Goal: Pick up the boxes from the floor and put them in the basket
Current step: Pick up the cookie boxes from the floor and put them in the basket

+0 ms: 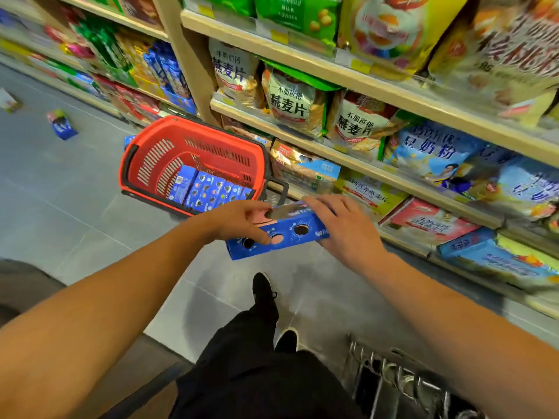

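I hold a long blue cookie box (290, 234) in the air with both hands, just in front of the red basket (145, 152). My left hand (242, 220) grips its left end, thumb under and fingers over the top. My right hand (344, 228) holds the right end with fingers spread over it. The basket stands on the grey floor against the shelves, and several blue boxes (208, 189) lie flat inside it. Another blue box (62, 125) lies on the floor further down the aisle.
Shelves (348, 77) of bagged goods run along the right side. A pale package (9, 101) lies on the floor at far left. My shoes (264, 291) stand on the grey tiles below the box. A metal rack (393, 379) sits at bottom right.
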### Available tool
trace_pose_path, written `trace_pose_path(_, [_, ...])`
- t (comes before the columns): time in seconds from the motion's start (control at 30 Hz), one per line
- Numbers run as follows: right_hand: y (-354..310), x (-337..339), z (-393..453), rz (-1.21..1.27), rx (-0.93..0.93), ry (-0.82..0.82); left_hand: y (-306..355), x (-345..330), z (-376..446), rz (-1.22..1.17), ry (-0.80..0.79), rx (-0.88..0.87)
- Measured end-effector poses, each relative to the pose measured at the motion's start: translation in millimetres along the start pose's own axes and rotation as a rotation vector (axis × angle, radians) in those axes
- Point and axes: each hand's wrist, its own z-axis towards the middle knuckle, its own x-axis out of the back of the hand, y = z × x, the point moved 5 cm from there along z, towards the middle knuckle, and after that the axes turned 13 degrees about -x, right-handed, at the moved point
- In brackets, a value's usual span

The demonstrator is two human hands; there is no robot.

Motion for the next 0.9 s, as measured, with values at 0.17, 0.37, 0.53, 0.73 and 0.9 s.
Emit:
trace_pose_path(0.17, [-6, 36, -19, 0.262, -0.031, -0.131, 24, 1, -63, -0.119, 0.233, -0.069])
trace_pose_path(0.37, [-8, 66, -25, 0.560, -0.167, -0.093, 54, 12, -106, 0.158, 0.550, -0.330])
trace_pose_path(0.53, [-22, 88, -23, 0.820, -0.281, 0.010, 72, 23, -118, 0.260, 0.754, -0.374])
trace_pose_path(0.73, [-48, 92, -11, 0.948, -0.337, 0.059, 60, 55, -125, -0.003, 0.779, -0.378])
trace_pose_path(0.9, [-81, 80, 10, 1.035, -0.426, 0.092, 45, 97, -126, -0.010, 0.754, -0.394])
